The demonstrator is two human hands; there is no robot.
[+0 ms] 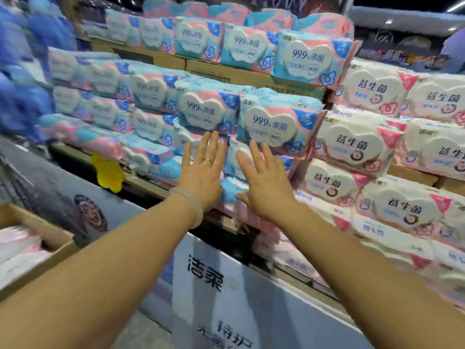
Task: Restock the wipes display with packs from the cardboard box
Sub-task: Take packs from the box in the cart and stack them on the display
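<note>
Hands: left [201,170], right [264,180] flat, open | pressing wipes packs [234,157]

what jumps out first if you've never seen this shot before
Two bare hands, the left hand and the right hand, reach forward at centre with fingers straight, flat against the blue-and-pink wipes packs stacked in tiers. To the right stand white-and-pink wipes packs, and an open cardboard box sits at the lower left edge.
</note>
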